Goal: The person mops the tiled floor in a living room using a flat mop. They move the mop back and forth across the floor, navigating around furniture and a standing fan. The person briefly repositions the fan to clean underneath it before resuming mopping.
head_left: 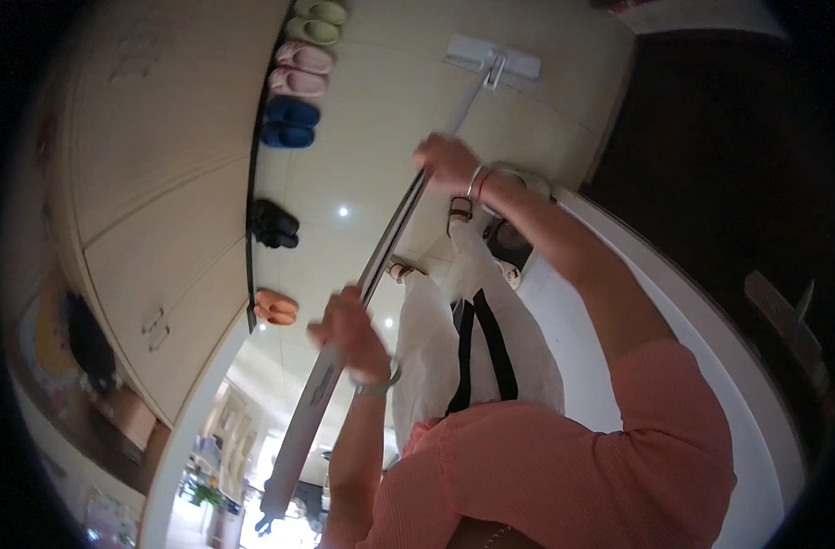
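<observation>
A flat mop (388,240) slants across the view, its long grey handle running from the lower left up to a white rectangular head (518,62) on the pale tiled floor. My left hand (351,337) is closed round the upper, thicker part of the handle, close to its hanging end. Farther down the shaft, my right hand (448,165) grips it in a fist, somewhat blurred. The mop head lies flat on the tiles, beyond my feet.
Along the left cabinet (161,238) stand several pairs of slippers: green, pink, blue (290,123), black (274,224) and orange (276,307). Round dark objects (507,240) sit on the floor beside my feet. A dark doorway or panel (710,156) borders the right side.
</observation>
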`<move>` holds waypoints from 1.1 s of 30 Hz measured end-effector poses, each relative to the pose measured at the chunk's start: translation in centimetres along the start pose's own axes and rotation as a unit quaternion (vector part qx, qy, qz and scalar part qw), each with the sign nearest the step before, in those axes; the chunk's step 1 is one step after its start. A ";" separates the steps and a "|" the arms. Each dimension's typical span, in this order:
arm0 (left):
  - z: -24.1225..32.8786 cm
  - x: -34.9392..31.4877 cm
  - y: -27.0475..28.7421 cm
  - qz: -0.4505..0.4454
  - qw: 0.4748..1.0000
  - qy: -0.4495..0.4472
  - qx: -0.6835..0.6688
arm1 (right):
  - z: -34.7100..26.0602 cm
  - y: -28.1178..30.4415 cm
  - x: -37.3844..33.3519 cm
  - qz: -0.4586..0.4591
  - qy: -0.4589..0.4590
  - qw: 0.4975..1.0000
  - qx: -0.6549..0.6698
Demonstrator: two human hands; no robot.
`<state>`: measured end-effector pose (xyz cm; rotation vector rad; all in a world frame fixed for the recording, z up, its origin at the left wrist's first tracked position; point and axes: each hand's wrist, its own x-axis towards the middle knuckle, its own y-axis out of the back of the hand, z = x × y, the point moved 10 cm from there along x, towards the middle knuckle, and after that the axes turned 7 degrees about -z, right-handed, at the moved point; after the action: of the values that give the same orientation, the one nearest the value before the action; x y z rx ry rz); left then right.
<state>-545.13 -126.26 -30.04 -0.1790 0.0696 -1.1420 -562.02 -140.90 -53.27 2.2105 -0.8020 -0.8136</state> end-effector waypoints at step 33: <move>-1.4 -2.7 -18.6 -0.399 0.912 0.086 0.030 | 11.6 3.6 -19.7 0.396 -0.196 0.882 0.162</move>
<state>-563.13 -131.48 -28.26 -0.0444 0.1244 -1.9775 -583.70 -133.06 -51.22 1.7042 -1.9894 -0.7264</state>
